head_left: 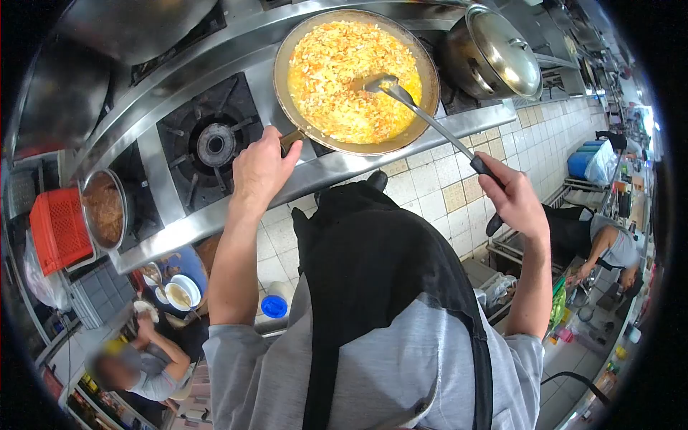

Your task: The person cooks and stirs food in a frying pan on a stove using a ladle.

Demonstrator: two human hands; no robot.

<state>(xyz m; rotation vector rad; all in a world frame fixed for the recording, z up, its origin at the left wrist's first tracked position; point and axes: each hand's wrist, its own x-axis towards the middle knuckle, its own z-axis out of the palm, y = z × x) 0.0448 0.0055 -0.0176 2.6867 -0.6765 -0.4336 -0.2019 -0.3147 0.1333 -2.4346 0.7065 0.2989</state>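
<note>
A large round frying pan [431,107] sits on the stove, filled with a yellow-orange, rice-like mixture [337,72] with pale and orange bits. My left hand [259,166] is closed around the pan's handle [292,138], at the near left side of the rim. In my right hand [517,199] is the black handle of a long metal serving spoon [437,125]. The spoon's head rests in the mixture, right of the pan's middle, and its underside is hidden by food.
Left of the pan is a bare gas burner [215,145]; a lidded steel pot [493,54] stands to the right. A bowl of brown food [106,209] and a red crate [61,229] are at far left. Co-workers are at lower left [154,365] and far right [605,240].
</note>
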